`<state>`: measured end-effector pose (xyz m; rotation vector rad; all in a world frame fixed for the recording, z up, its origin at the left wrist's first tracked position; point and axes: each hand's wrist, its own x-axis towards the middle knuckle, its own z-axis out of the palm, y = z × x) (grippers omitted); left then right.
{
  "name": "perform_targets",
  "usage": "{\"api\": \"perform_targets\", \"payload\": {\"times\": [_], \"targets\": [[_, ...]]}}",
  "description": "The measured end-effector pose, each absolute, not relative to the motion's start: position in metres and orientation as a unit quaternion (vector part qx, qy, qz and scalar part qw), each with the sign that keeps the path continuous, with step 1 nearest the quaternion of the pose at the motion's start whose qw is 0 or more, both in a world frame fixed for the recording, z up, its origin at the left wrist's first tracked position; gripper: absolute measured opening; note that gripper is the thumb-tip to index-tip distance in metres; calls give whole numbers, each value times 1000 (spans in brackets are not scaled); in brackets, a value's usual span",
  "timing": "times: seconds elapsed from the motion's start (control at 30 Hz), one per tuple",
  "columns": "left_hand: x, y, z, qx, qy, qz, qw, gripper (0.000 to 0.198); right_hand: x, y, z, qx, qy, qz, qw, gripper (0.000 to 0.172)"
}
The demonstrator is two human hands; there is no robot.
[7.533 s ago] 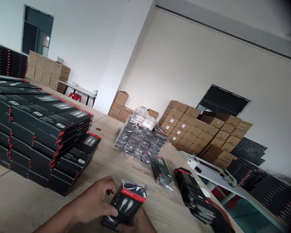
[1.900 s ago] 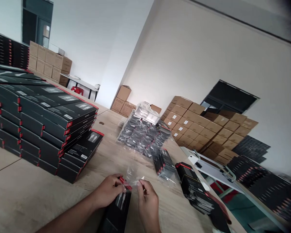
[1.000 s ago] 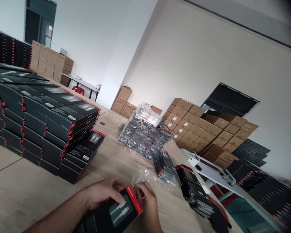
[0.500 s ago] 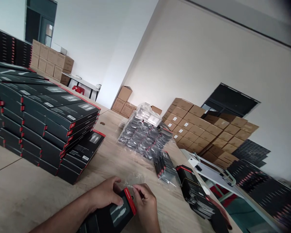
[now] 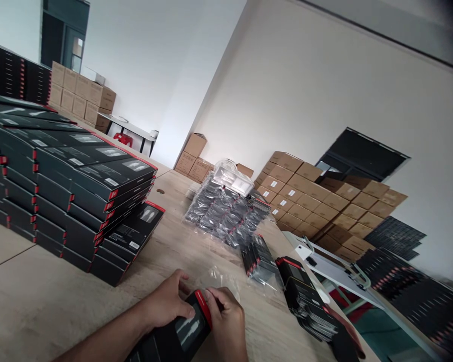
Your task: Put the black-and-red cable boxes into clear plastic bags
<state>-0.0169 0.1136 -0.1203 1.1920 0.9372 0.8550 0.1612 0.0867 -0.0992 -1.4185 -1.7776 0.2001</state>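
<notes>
A black cable box [image 5: 191,327] with a red end and a picture of a white cable lies tilted low in the view. My left hand [image 5: 169,304] wraps round its far side, the thumb pressed on the picture. At the red end, my right hand [image 5: 226,314] is closed, thumb and bent fingers pinching the box's top edge. Whether those fingers hold a flap or something small is hidden. Just behind them a clear plastic bag [image 5: 217,278] lies crumpled on the wooden table [image 5: 79,311].
Stacked black boxes [image 5: 71,176] stand on the left. Plastic-wrapped bundles [image 5: 226,211] sit at the table's far side. Nearer on the right are a bagged bundle [image 5: 262,259] and a pile of flat black sleeves [image 5: 305,296]. Brown cartons [image 5: 305,196] line the wall.
My right fingers have moved closer onto the red end of the box. The clear bag behind them has shifted and spread to the right. My left hand keeps its grip.
</notes>
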Motion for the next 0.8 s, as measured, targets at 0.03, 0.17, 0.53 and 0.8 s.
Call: {"api": "perform_targets", "payload": {"times": [0.03, 0.17, 0.53, 0.8], "targets": [[-17, 114, -120, 525, 415, 385, 635, 67, 161, 86, -99, -562, -709, 78, 420, 33], [-15, 115, -121, 539, 393, 420, 615, 55, 158, 85, -97, -553, -710, 70, 431, 30], [-20, 112, -108, 589, 355, 422, 591, 34, 162, 87, -100, -548, -733, 54, 399, 23], [-16, 113, -111, 590, 363, 418, 587, 29, 178, 97, -110, -656, -610, 136, 423, 26]]}}
